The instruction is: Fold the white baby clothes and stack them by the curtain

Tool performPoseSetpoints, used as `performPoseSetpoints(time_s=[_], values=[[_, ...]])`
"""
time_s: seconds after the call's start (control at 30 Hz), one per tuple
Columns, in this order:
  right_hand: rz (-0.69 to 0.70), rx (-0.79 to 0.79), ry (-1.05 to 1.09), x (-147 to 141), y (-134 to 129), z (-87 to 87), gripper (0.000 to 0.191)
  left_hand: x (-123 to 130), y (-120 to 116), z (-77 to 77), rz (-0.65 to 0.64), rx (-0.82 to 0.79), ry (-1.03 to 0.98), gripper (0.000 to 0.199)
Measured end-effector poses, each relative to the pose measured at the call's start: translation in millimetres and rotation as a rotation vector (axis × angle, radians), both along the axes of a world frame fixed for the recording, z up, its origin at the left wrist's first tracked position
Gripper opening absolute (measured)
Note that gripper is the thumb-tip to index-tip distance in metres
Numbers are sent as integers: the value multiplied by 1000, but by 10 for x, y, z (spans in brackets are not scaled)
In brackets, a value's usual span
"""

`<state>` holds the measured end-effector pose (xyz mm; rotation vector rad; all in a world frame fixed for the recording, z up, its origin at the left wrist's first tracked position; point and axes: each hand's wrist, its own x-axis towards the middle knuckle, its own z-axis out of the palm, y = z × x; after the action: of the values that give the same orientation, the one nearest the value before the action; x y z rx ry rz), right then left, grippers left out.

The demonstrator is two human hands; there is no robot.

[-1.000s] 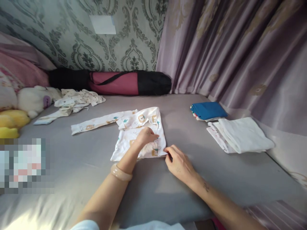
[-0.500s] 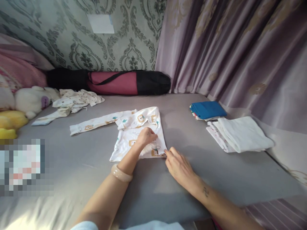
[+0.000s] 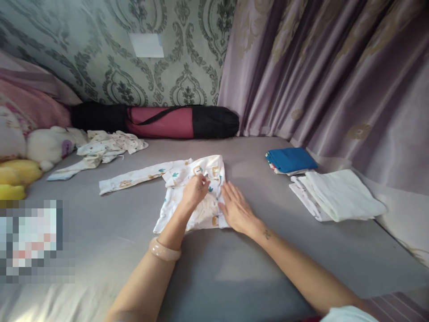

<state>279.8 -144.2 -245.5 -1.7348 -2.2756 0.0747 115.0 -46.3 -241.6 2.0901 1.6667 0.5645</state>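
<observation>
A small white shirt (image 3: 174,203) with tan and green prints lies on the grey bed sheet (image 3: 110,241). One sleeve stretches out to the left, and its right side is folded inward. My left hand (image 3: 196,191) rests over the middle of the shirt with its fingers curled in; what they hold, if anything, is hidden. Against the shirt's right edge, my right hand (image 3: 236,206) lies with its fingers stretched out, touching the cloth.
Folded blue cloth (image 3: 291,160) and white folded cloths (image 3: 346,194) lie to the right. Crumpled clothing (image 3: 107,145), a white plush toy (image 3: 50,145) and yellow plush (image 3: 20,174) are at left. A long black and maroon bag (image 3: 161,121) lies along the wall.
My right hand has moved up from the shirt's lower right corner and spread flat along its edge. My left hand has shifted slightly up and left. The view has tilted a little.
</observation>
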Motion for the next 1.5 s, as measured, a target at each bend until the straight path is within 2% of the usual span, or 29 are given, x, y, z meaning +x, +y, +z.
performPoseSetpoints(time_s=[0.07, 0.13, 0.2, 0.23, 0.37, 0.47, 0.67, 0.87, 1.0, 1.13, 1.2, 1.27, 1.4, 1.5], values=[[55, -89, -19, 4, 84, -63, 51, -218, 120, -29, 149, 157, 23, 31], [77, -162, 2, 40, 200, -25, 42, -454, 239, -83, 285, 267, 80, 37], [53, -179, 68, 93, 380, 77, 37, -650, 333, -149, 363, 275, 78, 43], [18, -164, 112, 121, 493, 129, 36, -719, 366, -182, 380, 227, 66, 45], [-233, -70, 282, 216, 1000, 213, 33, -810, 411, -264, 375, 31, 67, 42], [-368, -27, 407, 270, 1324, 163, 33, -794, 408, -275, 321, 72, 149, 42], [-411, -10, 551, 340, 1713, 82, 36, -801, 406, -234, 273, 151, 320, 40], [-265, -19, 448, 294, 1841, -30, 39, -779, 420, -246, 216, 258, 282, 36], [-203, -46, 368, 274, 1835, -81, 35, -734, 437, -235, 186, 116, 155, 38], [-146, -108, 278, 295, 1815, -64, 30, -767, 501, -153, 306, -16, 76, 51], [-138, -135, 247, 300, 1804, -51, 29, -831, 589, -108, 364, -18, 111, 45], [-128, -153, 231, 296, 1797, -43, 30, -910, 722, -70, 360, 12, 190, 38], [-110, -179, 228, 293, 1801, -24, 28, -1025, 1028, -20, 218, -24, 290, 36], [-103, -199, 259, 313, 1810, -11, 28, -1060, 1177, 3, 172, -82, 313, 25]])
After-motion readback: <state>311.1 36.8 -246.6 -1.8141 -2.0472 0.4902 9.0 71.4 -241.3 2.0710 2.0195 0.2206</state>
